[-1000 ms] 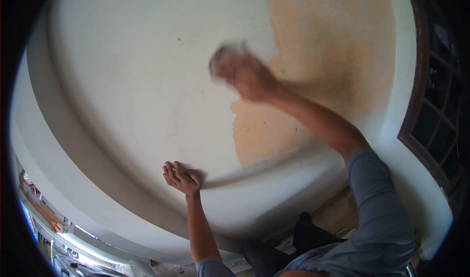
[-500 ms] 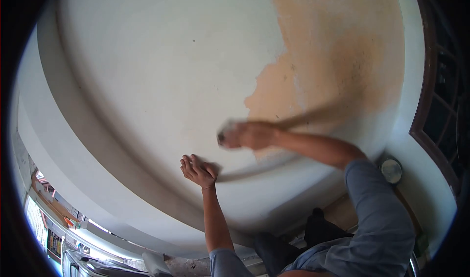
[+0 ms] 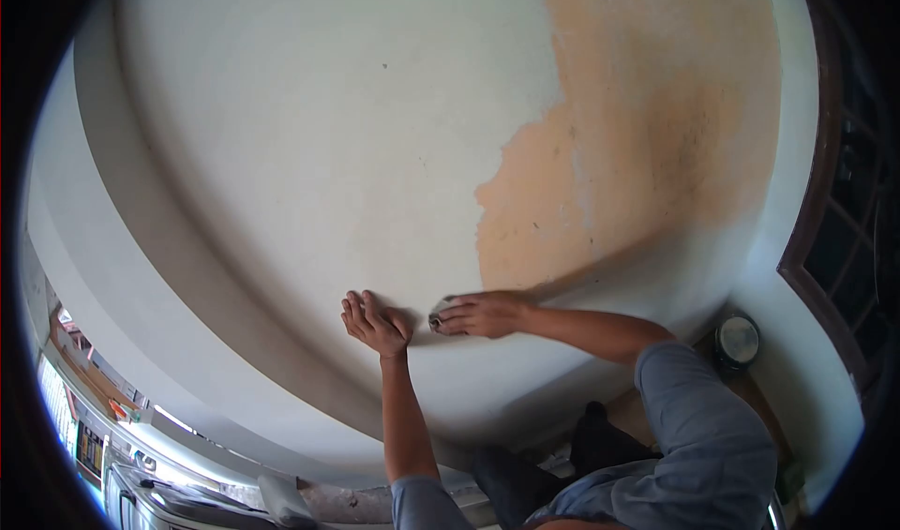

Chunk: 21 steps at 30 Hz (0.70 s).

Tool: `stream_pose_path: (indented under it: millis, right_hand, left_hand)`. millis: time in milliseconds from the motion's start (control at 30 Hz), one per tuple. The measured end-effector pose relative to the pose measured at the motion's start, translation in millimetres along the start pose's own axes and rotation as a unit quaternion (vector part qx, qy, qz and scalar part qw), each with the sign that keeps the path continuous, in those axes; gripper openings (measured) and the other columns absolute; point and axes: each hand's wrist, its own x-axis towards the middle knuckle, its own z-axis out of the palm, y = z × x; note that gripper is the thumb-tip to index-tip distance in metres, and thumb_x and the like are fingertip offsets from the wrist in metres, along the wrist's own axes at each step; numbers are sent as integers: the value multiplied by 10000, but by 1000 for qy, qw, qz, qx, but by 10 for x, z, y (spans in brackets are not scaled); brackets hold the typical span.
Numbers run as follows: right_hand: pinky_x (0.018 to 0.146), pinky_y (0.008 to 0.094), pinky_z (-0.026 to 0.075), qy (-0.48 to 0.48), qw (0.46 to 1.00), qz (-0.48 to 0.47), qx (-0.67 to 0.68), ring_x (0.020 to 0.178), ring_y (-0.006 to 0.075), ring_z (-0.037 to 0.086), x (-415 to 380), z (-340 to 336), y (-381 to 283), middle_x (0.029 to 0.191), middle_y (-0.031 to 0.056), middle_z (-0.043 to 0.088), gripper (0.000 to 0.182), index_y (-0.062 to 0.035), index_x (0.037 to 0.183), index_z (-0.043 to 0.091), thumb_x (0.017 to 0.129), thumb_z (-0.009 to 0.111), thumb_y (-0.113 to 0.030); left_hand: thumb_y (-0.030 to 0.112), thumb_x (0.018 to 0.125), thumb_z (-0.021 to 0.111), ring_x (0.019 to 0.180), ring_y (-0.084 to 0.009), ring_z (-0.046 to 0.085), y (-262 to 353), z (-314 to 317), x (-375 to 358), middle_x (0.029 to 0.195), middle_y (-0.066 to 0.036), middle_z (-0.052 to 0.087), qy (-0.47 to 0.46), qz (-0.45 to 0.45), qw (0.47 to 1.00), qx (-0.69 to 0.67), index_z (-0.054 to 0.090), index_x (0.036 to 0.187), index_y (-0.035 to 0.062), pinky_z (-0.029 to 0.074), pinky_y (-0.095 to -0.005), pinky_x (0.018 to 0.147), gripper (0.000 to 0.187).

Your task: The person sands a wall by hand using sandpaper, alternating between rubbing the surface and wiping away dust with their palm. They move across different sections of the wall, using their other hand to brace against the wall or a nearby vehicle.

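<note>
My left hand rests against the pale wall, its fingers stretched out and holding nothing. Just to its right, my right hand presses a small folded grey sheet, which looks like sandpaper, to the same wall. One end of the sheet curls out past the fingertips; the rest is hidden under the hand. Above the right hand, a bare peach-orange patch with a ragged edge borders the pale coating.
A ledge curves along the left side of the wall. At right are a dark framed window and a round, pale-faced object low in the corner. Household items stand at lower left.
My right hand has moved down the wall with the folded sheet and is now nearly level with my left hand. The left hand stays in place on the wall.
</note>
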Motion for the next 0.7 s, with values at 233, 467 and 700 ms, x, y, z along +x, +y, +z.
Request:
stream_pose_path:
  millis: [233, 467, 700]
  right_hand:
    - [1149, 505, 225, 204, 925, 257, -190, 1347, 197, 402, 1575, -1822, 1711, 1398, -64, 517, 332, -202, 1267, 605, 952, 509, -245]
    - [1209, 388, 176, 93, 982, 40, -158, 1349, 53, 369, 703, -280, 351, 1371, -139, 512, 391, -242, 1303, 575, 942, 433, -294]
    - [1179, 475, 212, 79, 970, 10, -231, 1367, 148, 381, 1297, -1243, 1254, 1403, -82, 504, 336, -228, 1222, 617, 903, 512, -240]
  left_hand:
    - [196, 861, 437, 1347, -409, 339, 31, 21, 10, 1440, -228, 404, 24, 0, 1000, -10, 486, 1330, -21, 256, -519, 1101, 519]
    - [246, 888, 448, 1347, -396, 351, -8, 18, -32, 1444, -223, 405, 24, -9, 999, -30, 480, 1334, -16, 246, -509, 1108, 518]
    - [200, 861, 444, 1342, -401, 355, 10, 35, -8, 1434, -229, 411, 5, 0, 1000, -7, 481, 1325, -20, 258, -509, 1099, 515]
